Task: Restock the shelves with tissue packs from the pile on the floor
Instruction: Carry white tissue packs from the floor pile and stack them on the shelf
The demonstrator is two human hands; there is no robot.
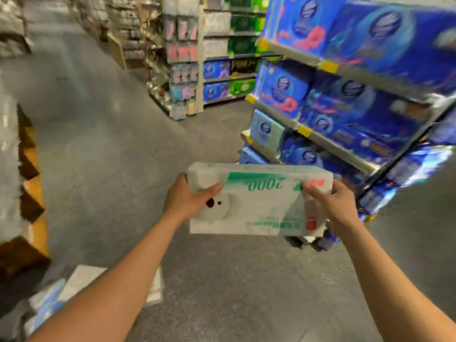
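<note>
A grey concrete floor (103,154) runs beside tiered shelves (328,144) stacked with blue tissue packs (283,87). Well left of the shelves, loose white and pale-blue packs (74,287) lie on the floor, near a wooden pallet (32,211).

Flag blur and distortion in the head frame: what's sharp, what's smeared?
Head view: the white plastic-wrapped tissue pack with green print and both hands, left hand and right hand, are fairly sharp; the blue tissue packs on the right-hand shelves smear heavily toward the right edge, with wide-angle bending; the pale packs on the grey floor are soft.
</note>
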